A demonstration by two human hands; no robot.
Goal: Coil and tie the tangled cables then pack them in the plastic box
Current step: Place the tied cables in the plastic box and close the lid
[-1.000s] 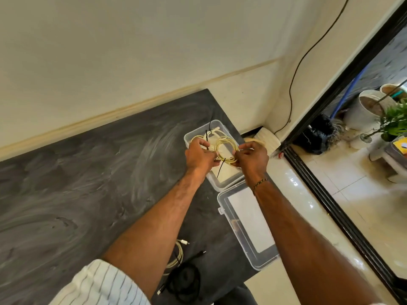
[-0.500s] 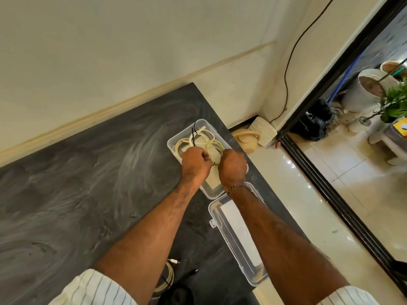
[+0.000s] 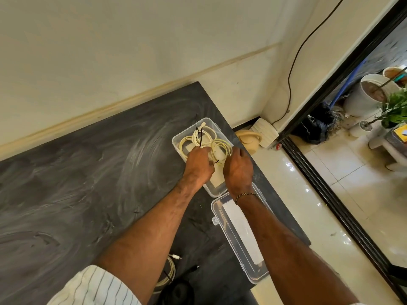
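A clear plastic box (image 3: 178, 143) stands open near the right edge of the dark table (image 3: 77, 172). Inside it lie cream coiled cables: one coil (image 3: 203, 135) at the far end with a black tie sticking up, and a second coil (image 3: 222, 147) closer to me. My left hand (image 3: 199, 165) and my right hand (image 3: 237, 170) are both lowered into the box, fingers closed on the nearer coil. The fingertips are hidden behind the backs of my hands. The box's clear lid (image 3: 239, 234) lies on the table just in front of the box, under my right forearm.
Another cream coil (image 3: 168, 271) and a black cable (image 3: 180, 289) lie at the table's near edge beneath my left arm. Right of the table the tiled floor holds a tan object (image 3: 248, 139), a black door track (image 3: 330, 205) and plant pots (image 3: 370, 95).
Both hands carried the cream coil from above the box down into it. The view shifted slightly as my head moved.
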